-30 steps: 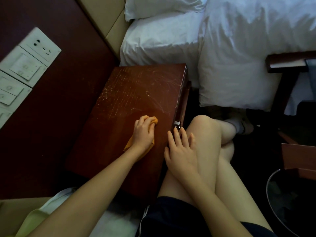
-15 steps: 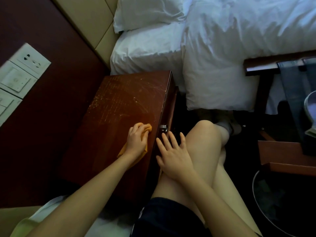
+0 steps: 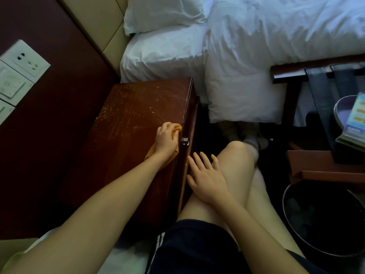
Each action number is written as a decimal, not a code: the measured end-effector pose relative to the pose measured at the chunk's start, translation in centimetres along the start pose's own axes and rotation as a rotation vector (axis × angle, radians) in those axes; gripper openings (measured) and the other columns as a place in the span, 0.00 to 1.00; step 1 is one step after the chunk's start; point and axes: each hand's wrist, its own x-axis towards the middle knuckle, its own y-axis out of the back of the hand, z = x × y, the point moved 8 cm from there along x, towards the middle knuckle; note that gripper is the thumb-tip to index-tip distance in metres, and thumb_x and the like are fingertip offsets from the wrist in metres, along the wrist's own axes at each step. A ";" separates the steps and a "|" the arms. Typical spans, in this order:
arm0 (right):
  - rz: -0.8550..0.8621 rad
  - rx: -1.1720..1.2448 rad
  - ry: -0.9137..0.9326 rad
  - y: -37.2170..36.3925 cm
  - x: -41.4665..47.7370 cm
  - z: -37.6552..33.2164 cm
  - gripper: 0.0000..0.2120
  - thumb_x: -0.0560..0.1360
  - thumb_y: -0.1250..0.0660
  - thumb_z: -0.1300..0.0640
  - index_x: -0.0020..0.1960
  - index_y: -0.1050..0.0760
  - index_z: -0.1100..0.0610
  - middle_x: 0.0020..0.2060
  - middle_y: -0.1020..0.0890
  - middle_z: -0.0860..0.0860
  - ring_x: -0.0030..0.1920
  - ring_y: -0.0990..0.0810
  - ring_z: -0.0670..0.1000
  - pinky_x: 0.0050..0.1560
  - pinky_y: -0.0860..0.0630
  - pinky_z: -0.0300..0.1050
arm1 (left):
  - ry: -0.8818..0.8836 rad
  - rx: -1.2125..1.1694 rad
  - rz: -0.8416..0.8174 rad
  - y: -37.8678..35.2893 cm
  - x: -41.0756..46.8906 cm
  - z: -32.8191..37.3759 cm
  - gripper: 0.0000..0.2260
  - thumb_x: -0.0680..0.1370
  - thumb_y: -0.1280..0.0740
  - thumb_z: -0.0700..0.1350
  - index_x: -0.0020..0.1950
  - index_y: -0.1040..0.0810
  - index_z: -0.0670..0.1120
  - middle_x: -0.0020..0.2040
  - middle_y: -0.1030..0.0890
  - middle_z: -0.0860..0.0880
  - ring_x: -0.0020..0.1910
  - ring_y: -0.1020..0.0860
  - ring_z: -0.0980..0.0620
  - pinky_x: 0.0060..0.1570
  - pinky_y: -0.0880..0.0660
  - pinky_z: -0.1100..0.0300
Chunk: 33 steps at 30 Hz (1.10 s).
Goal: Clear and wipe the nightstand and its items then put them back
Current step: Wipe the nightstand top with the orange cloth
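Observation:
The dark red wooden nightstand (image 3: 126,135) stands between the wall panel and the bed, its scratched top bare. My left hand (image 3: 166,140) grips an orange cloth (image 3: 176,128) and presses it on the top at its right edge, just above the metal drawer knob (image 3: 185,141). My right hand (image 3: 206,176) lies flat with straight fingers on my thigh, beside the nightstand's front face. It holds nothing.
A white bed (image 3: 256,46) with a pillow (image 3: 162,14) lies beyond. A wooden chair (image 3: 324,161) at right carries a dark tray, a bowl and booklets (image 3: 353,123). A black bin (image 3: 324,220) stands lower right. Wall sockets (image 3: 23,60) are at left.
My left hand has slid the cloth toward the nightstand's right edge, next to the knob. My right hand stays on my thigh. The view has shifted right, showing more of the chair.

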 end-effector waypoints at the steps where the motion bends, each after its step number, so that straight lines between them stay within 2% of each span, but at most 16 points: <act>1: -0.004 0.002 -0.004 -0.1 -0.1 0.1 0.27 0.80 0.54 0.46 0.76 0.54 0.52 0.76 0.49 0.51 0.75 0.56 0.52 0.70 0.68 0.52 | -0.031 -0.005 -0.020 0.0 -0.6 0.0 0.11 0.79 0.40 0.42 0.60 0.24 0.45 0.61 0.27 0.46 0.59 0.31 0.46 0.56 0.37 0.62; 6: 0.018 0.007 0.006 -0.2 0.4 0.0 0.27 0.80 0.53 0.46 0.76 0.53 0.51 0.76 0.48 0.50 0.75 0.55 0.51 0.70 0.66 0.51 | -0.247 -0.006 -0.072 1.4 -5.6 -0.3 0.11 0.78 0.37 0.40 0.59 0.23 0.45 0.56 0.24 0.46 0.53 0.29 0.49 0.53 0.38 0.66; 8: 0.010 0.015 0.004 -0.7 0.4 -0.6 0.27 0.80 0.53 0.46 0.76 0.53 0.51 0.76 0.48 0.49 0.75 0.55 0.51 0.70 0.65 0.51 | -0.280 -0.010 -0.076 2.1 -7.5 -1.2 0.11 0.76 0.36 0.39 0.58 0.22 0.45 0.55 0.24 0.46 0.51 0.29 0.51 0.51 0.39 0.69; 11: 0.000 0.003 0.004 -1.0 0.7 -0.9 0.27 0.80 0.53 0.46 0.76 0.53 0.51 0.76 0.48 0.49 0.75 0.54 0.51 0.71 0.64 0.51 | -0.217 0.009 -0.049 2.7 -7.4 -3.1 0.10 0.77 0.36 0.40 0.57 0.22 0.45 0.55 0.24 0.46 0.52 0.28 0.48 0.52 0.38 0.66; 14: -0.008 -0.023 -0.011 -1.0 0.7 -0.7 0.26 0.80 0.53 0.46 0.76 0.52 0.51 0.76 0.48 0.50 0.75 0.54 0.51 0.71 0.63 0.52 | -0.055 0.025 0.020 2.6 -5.3 -3.9 0.11 0.79 0.39 0.42 0.60 0.23 0.44 0.59 0.26 0.45 0.56 0.29 0.46 0.55 0.36 0.61; 17: -0.019 -0.024 -0.039 -0.8 0.2 -0.2 0.26 0.80 0.53 0.46 0.76 0.53 0.51 0.76 0.48 0.50 0.75 0.55 0.51 0.71 0.64 0.51 | 0.086 0.001 0.073 2.2 -3.0 -3.3 0.12 0.80 0.42 0.42 0.60 0.24 0.45 0.61 0.27 0.45 0.59 0.31 0.46 0.57 0.35 0.59; 19: -0.017 -0.019 -0.055 -0.6 -0.1 0.0 0.27 0.80 0.53 0.46 0.76 0.53 0.52 0.76 0.49 0.50 0.75 0.55 0.51 0.70 0.65 0.50 | 0.116 -0.003 0.083 1.8 -2.1 -2.3 0.11 0.80 0.42 0.42 0.59 0.24 0.45 0.62 0.27 0.45 0.59 0.31 0.45 0.57 0.35 0.58; 22: -0.027 -0.027 -0.057 -0.8 0.0 -0.2 0.27 0.80 0.53 0.46 0.76 0.55 0.51 0.76 0.50 0.50 0.75 0.55 0.50 0.71 0.65 0.50 | 0.055 -0.014 0.047 1.1 -2.6 -0.9 0.12 0.80 0.42 0.42 0.61 0.25 0.45 0.62 0.27 0.46 0.59 0.31 0.46 0.58 0.35 0.58; 28: -0.004 -0.052 -0.050 -1.2 0.8 -0.5 0.27 0.80 0.52 0.47 0.76 0.55 0.51 0.76 0.50 0.49 0.75 0.54 0.51 0.71 0.63 0.51 | -0.287 -0.063 -0.116 2.0 -8.5 -0.9 0.12 0.78 0.38 0.41 0.61 0.23 0.47 0.56 0.25 0.48 0.54 0.30 0.50 0.53 0.33 0.62; 30: -0.002 -0.074 -0.048 -1.4 1.0 -0.6 0.27 0.80 0.52 0.46 0.76 0.55 0.50 0.76 0.49 0.50 0.75 0.54 0.51 0.71 0.63 0.51 | -0.286 -0.045 -0.106 2.9 -9.5 -2.7 0.11 0.78 0.37 0.41 0.60 0.23 0.46 0.56 0.25 0.48 0.53 0.29 0.50 0.52 0.34 0.64; 33: -0.014 -0.103 -0.026 -1.9 1.1 -1.0 0.28 0.80 0.51 0.47 0.76 0.55 0.51 0.76 0.49 0.50 0.75 0.53 0.52 0.71 0.62 0.52 | -0.110 -0.011 -0.029 3.9 -8.6 -6.4 0.12 0.79 0.39 0.42 0.61 0.24 0.46 0.58 0.26 0.47 0.56 0.30 0.49 0.54 0.36 0.63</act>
